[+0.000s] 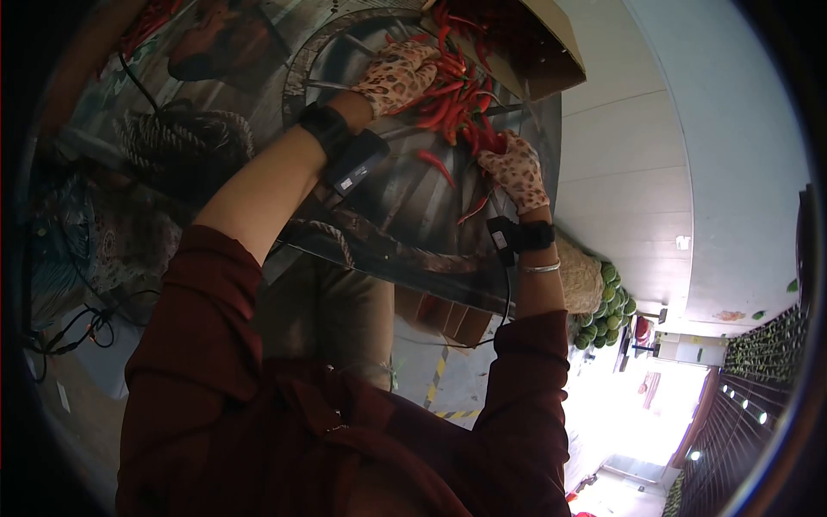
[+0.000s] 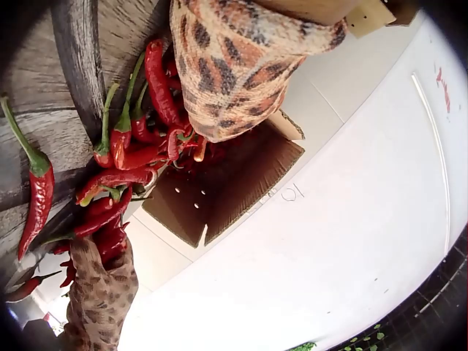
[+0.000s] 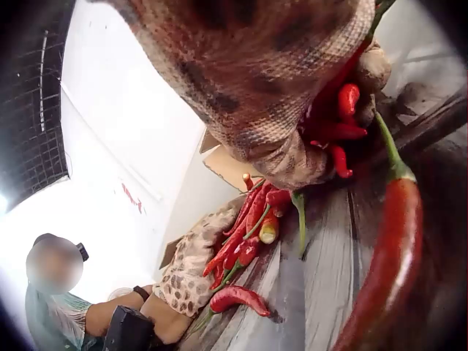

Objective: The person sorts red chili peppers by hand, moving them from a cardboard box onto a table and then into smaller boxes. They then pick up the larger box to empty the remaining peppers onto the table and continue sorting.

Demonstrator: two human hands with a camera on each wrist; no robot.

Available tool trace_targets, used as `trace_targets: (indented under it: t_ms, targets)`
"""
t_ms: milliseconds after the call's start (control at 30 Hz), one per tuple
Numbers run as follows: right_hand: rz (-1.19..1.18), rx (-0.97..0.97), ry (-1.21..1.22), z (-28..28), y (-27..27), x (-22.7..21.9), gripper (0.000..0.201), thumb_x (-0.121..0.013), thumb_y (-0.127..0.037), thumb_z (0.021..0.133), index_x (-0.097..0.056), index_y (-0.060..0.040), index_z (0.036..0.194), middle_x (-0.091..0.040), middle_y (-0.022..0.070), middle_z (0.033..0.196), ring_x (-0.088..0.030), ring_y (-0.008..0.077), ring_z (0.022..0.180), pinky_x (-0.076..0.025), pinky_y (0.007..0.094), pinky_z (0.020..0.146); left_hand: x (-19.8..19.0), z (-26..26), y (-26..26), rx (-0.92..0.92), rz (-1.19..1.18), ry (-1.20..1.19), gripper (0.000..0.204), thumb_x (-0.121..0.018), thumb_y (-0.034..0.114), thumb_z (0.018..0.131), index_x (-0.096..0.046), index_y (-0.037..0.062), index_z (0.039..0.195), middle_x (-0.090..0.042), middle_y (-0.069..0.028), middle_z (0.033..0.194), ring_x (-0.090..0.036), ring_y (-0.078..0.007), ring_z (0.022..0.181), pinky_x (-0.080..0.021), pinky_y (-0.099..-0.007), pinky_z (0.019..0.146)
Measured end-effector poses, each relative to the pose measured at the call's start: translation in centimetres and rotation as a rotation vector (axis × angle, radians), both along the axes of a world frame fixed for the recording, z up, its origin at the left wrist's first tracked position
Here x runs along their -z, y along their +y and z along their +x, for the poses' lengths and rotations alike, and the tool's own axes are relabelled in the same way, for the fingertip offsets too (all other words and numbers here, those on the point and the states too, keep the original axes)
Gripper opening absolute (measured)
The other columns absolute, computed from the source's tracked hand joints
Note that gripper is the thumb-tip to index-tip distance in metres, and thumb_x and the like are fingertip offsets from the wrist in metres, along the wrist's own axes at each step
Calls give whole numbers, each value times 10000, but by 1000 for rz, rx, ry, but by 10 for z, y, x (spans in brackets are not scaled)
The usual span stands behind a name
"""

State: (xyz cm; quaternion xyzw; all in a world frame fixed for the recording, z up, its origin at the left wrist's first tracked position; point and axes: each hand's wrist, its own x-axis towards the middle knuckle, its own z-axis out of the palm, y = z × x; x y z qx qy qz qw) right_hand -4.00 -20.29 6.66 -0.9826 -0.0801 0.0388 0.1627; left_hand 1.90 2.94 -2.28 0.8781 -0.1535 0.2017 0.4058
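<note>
1. The left hand (image 1: 398, 76), in a leopard-print glove, lies on the pile of red chillies (image 1: 454, 95) with its fingers curled into them.
2. The right hand (image 1: 515, 168), gloved alike, grips a bunch of chillies at the pile's near edge.
3. The pile lies on the printed tabletop (image 1: 258, 129), just beside an open cardboard box (image 1: 551, 52).
4. One loose chilli (image 1: 436, 166) lies apart on the tabletop, between the two forearms.
5. Each wrist carries a black strapped camera.
</note>
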Motion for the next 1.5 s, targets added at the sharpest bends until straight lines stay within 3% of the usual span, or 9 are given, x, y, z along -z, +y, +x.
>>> trace_targets:
  t_ms: [233,500,667,767,1167,1233,1300,1400,1500]
  targets:
    - [140,85,-58,5,-27,17,453,-682,-229,710,-588,22,1075,-660,166,922,-641,273,853,-499,328,770,-4,-1,2,27,-42,28,419,-444,320,927,-505,79,1264,-504,-141,1289,-433,-296,1226,-306,-366,1057]
    - [633,324,46,-33,-56,7,346,-689,-169,751,-586,-25,1048,-581,9,777,-516,87,658,-437,245,593,6,4,0,48,-112,-123,355,-467,268,893,-566,81,1177,-552,-148,1208,-484,-314,1150,-336,-398,1018]
    - [781,287,21,-62,-89,10,322,-665,-181,767,-584,-31,1040,-566,-7,779,-499,72,638,-420,236,567,20,18,3,12,165,-171,313,-466,202,934,-528,97,1223,-516,-103,1258,-480,-270,1168,-379,-348,979]
    - [801,368,-7,-102,-94,3,329,-664,-191,767,-579,-31,1041,-549,-15,773,-487,61,644,-409,219,564,30,24,11,139,34,-215,329,-451,164,935,-509,98,1252,-484,-97,1303,-465,-253,1196,-378,-340,1002]
    - [1045,760,-283,-316,-173,55,383,-677,-178,761,-543,-15,1080,-557,-9,790,-499,54,617,-396,175,535,-23,-21,-10,12,-129,84,328,-474,251,923,-561,68,1181,-536,-126,1245,-462,-267,1193,-331,-357,1025]
    - [1043,931,-246,-337,-187,79,325,-656,-125,787,-546,-22,1075,-559,-13,785,-490,48,612,-385,177,523,2,5,8,37,-95,49,331,-471,252,924,-559,66,1183,-546,-124,1224,-474,-269,1173,-345,-357,1008]
    - [793,1034,-199,-343,-191,107,245,-647,-111,805,-581,-49,1032,-548,-28,768,-475,43,609,-364,177,508,63,80,51,57,653,-589,355,-416,112,941,-481,102,1290,-453,-97,1341,-453,-250,1214,-367,-335,1035]
    - [832,1038,-103,-332,-203,147,226,-614,-70,797,-574,-24,1015,-582,10,722,-512,59,579,-406,198,502,48,59,43,44,647,-478,388,-395,78,939,-456,111,1320,-438,-89,1359,-441,-252,1227,-351,-334,1060]
    - [496,1035,22,-305,-222,200,275,-638,-146,781,-574,-9,1011,-621,67,728,-585,133,620,-471,261,562,51,64,47,5,699,-463,377,-378,112,950,-463,118,1318,-440,-80,1360,-438,-244,1230,-350,-337,1056]
